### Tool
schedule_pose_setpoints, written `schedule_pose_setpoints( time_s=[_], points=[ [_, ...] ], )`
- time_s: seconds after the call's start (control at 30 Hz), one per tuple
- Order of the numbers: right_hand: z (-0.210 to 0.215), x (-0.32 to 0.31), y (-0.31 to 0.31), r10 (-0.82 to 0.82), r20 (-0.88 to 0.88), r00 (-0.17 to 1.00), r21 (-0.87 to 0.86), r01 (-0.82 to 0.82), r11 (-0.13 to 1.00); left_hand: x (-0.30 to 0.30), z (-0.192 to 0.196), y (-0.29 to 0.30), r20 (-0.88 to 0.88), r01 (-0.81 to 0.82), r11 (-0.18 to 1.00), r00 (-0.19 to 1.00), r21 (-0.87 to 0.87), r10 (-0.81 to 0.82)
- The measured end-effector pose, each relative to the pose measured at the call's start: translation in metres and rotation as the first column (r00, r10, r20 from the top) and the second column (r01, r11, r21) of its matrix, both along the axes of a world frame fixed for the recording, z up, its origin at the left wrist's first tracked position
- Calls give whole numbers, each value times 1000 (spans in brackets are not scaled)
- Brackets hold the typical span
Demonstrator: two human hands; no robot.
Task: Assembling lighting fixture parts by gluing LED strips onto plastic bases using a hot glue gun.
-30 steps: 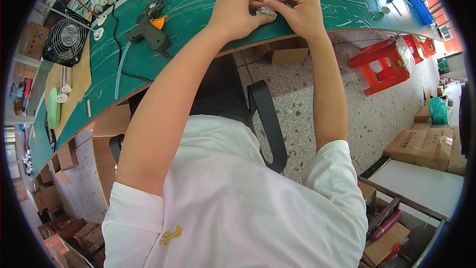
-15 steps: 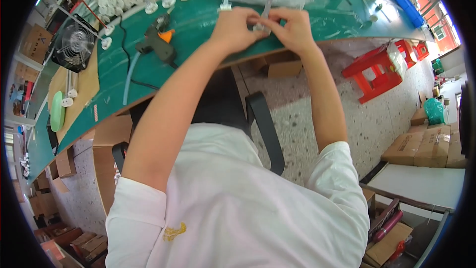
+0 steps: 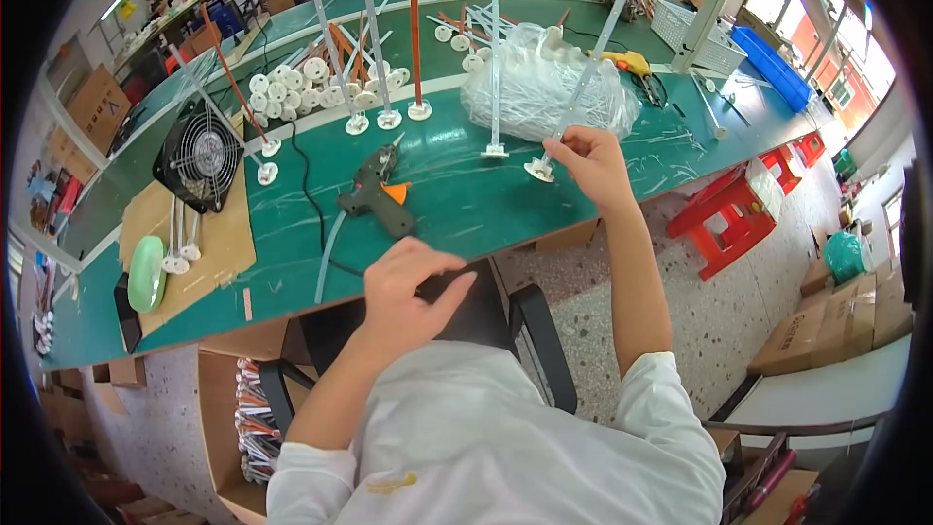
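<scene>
My right hand (image 3: 597, 167) pinches a thin pale strip (image 3: 595, 56) low down, just above its round white base (image 3: 538, 171). The strip leans to the right over the green table (image 3: 447, 196). Close by on the left, another pale strip (image 3: 496, 73) stands upright on a small white foot. In front of my body, off the table's near edge, my left hand (image 3: 403, 297) is empty, with thumb and fingers apart. A dark glue gun (image 3: 374, 192) with an orange trigger lies on the table beyond it.
Behind the strips lies a clear plastic bag (image 3: 544, 87) of thin white pieces. Several standing rods (image 3: 369, 29) and a heap of white discs (image 3: 292, 87) are farther left. A black fan (image 3: 202, 151) and green dish (image 3: 147, 274) stand at left; red stools (image 3: 724, 219) at right.
My left hand has come away from the strip and drawn back toward my body, its fingers apart. My right hand still grips the strip. The view has tilted up, showing more of the table's far side.
</scene>
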State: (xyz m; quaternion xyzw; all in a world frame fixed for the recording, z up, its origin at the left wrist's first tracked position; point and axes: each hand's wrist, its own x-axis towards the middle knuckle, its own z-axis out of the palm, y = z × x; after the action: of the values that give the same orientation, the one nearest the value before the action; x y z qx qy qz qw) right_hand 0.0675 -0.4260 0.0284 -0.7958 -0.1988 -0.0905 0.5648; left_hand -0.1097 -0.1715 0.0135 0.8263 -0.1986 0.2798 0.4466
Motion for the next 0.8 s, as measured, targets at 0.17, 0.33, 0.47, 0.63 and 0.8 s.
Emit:
schedule_pose_setpoints(
  time_s=[0.17, 0.33, 0.47, 0.63, 0.8],
  points=[
    [11, 19, 16, -70, -21, 997, -352, 58, 934, -15, 19, 43, 160, -36, 997, 987, 63, 25],
    [-1, 32, 22, -113, -132, 985, -376, 56, 925, -36, 0, 109, 158, -388, 911, 917, 141, 367],
    [18, 23, 31, -154, -171, 973, -441, 64, 895, -45, -20, 159, 205, -677, 686, 735, 267, 646],
    [48, 34, 18, -174, -155, 972, -433, 92, 897, -47, -34, 170, 166, -755, 561, 635, 340, 754],
    [86, 63, -7, -36, -56, 998, -454, 7, 891, -39, -26, 165, 93, -734, 525, 615, 430, 783]
  ],
)
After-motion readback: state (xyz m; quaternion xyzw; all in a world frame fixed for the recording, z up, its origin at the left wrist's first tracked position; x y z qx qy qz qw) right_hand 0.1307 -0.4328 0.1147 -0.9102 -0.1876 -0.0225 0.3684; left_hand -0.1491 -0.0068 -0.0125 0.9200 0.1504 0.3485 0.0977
